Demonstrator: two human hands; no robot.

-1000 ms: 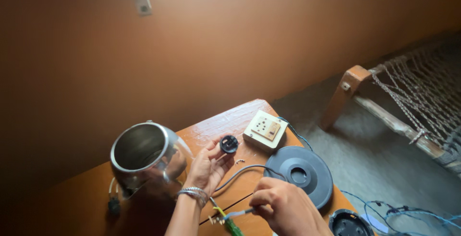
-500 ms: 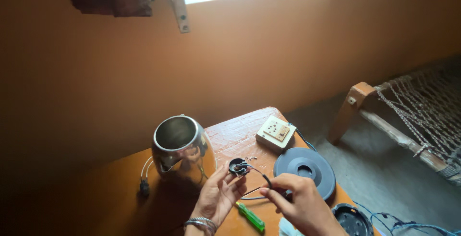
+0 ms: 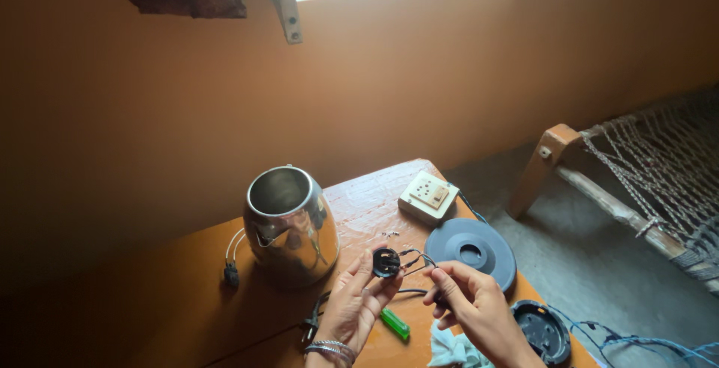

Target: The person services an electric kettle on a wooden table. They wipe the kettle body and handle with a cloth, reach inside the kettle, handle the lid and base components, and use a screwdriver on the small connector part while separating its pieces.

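Observation:
My left hand [image 3: 358, 302] holds a small round black connector part [image 3: 386, 262] up between its fingertips above the wooden table [image 3: 187, 300]. Thin dark wires [image 3: 414, 256] run from that part to my right hand [image 3: 470, 302], which pinches them. A steel kettle body [image 3: 290, 224] without a lid stands upright just left of my hands. The grey round kettle base [image 3: 473, 251] lies flat to the right, beyond my right hand.
A white socket board [image 3: 428, 196] sits at the table's far right corner. A green screwdriver handle [image 3: 395, 323], a black plug [image 3: 310, 329], a pale cloth [image 3: 453, 349] and a black round cover [image 3: 542, 330] lie near the front. A woven cot [image 3: 644, 188] stands on the right.
The view has tilted up and back, so the window and wall show more. My hands lifted the black connector part off the table, and my right hand took the wires.

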